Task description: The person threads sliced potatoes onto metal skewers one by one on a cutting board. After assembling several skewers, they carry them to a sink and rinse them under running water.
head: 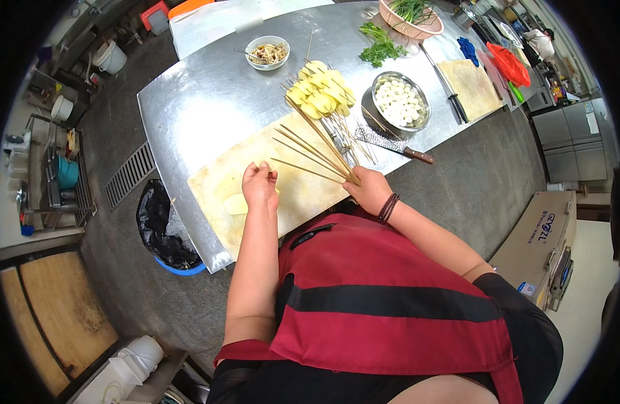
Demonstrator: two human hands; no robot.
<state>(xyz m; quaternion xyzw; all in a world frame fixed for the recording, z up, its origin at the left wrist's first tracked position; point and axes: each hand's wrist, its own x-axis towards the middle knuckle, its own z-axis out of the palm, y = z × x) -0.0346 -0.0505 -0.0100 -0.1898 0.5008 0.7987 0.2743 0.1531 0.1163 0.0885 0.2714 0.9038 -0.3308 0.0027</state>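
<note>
My right hand (pixel 369 189) grips a fanned bundle of thin wooden skewers (pixel 317 160) that reach up and left over the cutting board (pixel 305 197). My left hand (pixel 260 184) is raised above the board, fingers curled with the tips close together; whether something small is between them I cannot tell. Pale yellow slices (pixel 236 204) lie on the board, partly behind my left wrist. Past the skewers' tips is a pile of yellow slices on skewers (pixel 320 91). More loose skewers lie beside that pile. A cleaver (pixel 391 144) with a wooden handle rests right of them.
A steel bowl of small white eggs or balls (pixel 401 102) stands beyond the cleaver. Farther off are a bowl of shredded food (pixel 267 53), green herbs (pixel 380 45), a pink basket (pixel 412 25), a sharpening rod (pixel 444 83) and a second board (pixel 470 88). A lined bin (pixel 163 227) stands left, below the table.
</note>
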